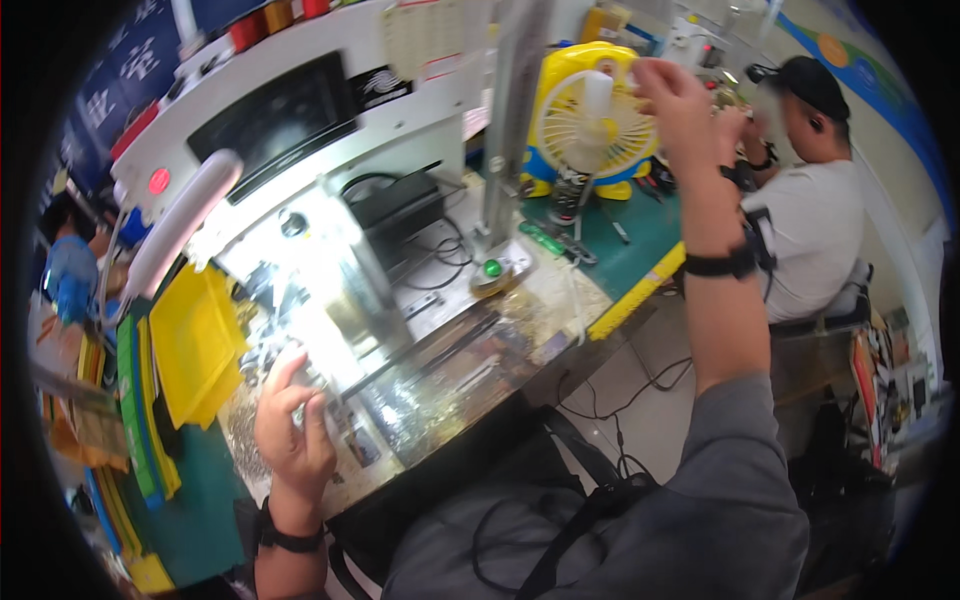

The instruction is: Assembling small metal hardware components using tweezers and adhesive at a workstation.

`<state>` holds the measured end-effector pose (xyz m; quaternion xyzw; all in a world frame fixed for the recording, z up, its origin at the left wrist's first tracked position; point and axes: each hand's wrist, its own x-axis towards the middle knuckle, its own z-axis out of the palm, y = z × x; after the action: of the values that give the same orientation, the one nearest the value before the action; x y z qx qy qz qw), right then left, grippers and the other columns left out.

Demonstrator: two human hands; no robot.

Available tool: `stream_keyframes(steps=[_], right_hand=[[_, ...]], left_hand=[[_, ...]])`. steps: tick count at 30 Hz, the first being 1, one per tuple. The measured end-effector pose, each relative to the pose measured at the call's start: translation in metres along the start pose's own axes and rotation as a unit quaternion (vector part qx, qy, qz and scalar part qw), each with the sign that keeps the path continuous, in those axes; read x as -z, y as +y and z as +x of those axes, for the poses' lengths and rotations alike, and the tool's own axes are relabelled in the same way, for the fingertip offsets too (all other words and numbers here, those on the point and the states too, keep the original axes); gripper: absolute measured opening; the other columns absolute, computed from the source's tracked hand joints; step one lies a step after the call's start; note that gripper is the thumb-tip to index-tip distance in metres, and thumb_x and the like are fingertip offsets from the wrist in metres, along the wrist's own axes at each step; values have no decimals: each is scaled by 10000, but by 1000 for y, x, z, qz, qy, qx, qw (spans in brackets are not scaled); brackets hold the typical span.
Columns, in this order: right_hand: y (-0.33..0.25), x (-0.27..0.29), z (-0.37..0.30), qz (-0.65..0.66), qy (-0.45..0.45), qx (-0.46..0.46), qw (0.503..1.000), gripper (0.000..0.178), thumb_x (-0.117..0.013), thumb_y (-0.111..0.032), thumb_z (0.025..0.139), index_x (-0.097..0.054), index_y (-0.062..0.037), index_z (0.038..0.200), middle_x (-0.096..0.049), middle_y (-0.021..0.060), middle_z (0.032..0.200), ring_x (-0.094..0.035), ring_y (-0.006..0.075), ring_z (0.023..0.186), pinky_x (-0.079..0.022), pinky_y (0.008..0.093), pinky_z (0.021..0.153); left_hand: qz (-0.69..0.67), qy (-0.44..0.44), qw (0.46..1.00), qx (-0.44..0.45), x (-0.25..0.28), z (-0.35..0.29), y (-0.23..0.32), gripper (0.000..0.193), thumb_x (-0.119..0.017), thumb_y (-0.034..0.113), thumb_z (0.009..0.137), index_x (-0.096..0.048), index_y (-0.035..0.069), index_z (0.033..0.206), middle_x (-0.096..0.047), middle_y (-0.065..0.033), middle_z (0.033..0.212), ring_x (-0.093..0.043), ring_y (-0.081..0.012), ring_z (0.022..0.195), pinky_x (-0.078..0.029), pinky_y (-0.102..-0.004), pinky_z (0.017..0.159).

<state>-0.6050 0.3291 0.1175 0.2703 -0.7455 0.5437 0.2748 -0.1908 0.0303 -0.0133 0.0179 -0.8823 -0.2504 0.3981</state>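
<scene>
left hand (290,420): at 7 o'clock, fingers curled on a small metal part (300,412) over the counter (560,300). right hand (675,95): at 1 o'clock, raised beside yellow fan (585,120) (grip: cannot tell).

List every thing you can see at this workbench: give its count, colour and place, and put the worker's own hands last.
Fan: one, yellow and white, back of bench, right of centre.
Screen: one, black, on the white machine at upper left.
Button: one, green, on the plate at bench centre.
Tray: one, yellow, left of the bench.
Lamp: one, white, above the tray.
Co-worker: one, white shirt, black cap, seated at far right.
Left hand: one, on the bench's near left, fingers curled around a small part too blurred to name.
Right hand: one, raised in front of the fan.
</scene>
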Motion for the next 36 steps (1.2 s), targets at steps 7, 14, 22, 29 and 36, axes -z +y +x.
stream_keyframes(steps=[7, 14, 22, 29, 36], right_hand=[[-44, -42, -192, -4, -466, 51, 883, 248, -771, -71, 796, -719, -26, 1035, -665, 66, 932, -625, 191, 831, -487, 319, 716], [-22, -56, -218, -75, -481, 106, 867, 231, -783, -129, 795, -677, -42, 981, -590, 126, 1015, -581, 326, 962, -470, 420, 825], [-44, -45, -199, -12, -464, -39, 885, 79, -673, -34, 884, -635, -47, 952, -582, 32, 803, -560, 177, 718, -458, 314, 671], [-74, -73, -203, 187, -453, -268, 830, 109, -601, -47, 967, -665, -1, 1042, -632, 9, 876, -544, 47, 689, -454, 204, 636], [-151, -62, -197, 359, -334, -8, 871, 228, -618, -176, 991, -669, 41, 1036, -666, 85, 923, -625, 120, 722, -500, 265, 662]], left_hand=[[5, -5, 999, -45, -2, 6, -6, 129, -688, 21, 897, -611, 19, 1000, -678, -244, 1197, -664, -386, 1086, -517, -405, 937], [0, 3, 999, -51, 1, 7, -8, 139, -708, 35, 896, -613, 17, 995, -678, -248, 1200, -667, -382, 1079, -525, -400, 913], [-9, 9, 999, -44, 0, 6, -6, 163, -734, 39, 876, -623, 41, 995, -689, -224, 1188, -678, -378, 1027, -538, -396, 844], [-53, 24, 995, -82, -3, 10, -8, 226, -762, 16, 832, -620, 51, 1004, -698, -196, 1175, -690, -352, 957, -551, -374, 772], [-30, 23, 994, -104, 0, 10, -12, 235, -771, 26, 815, -623, 38, 997, -698, -193, 1162, -688, -359, 985, -558, -395, 790]])
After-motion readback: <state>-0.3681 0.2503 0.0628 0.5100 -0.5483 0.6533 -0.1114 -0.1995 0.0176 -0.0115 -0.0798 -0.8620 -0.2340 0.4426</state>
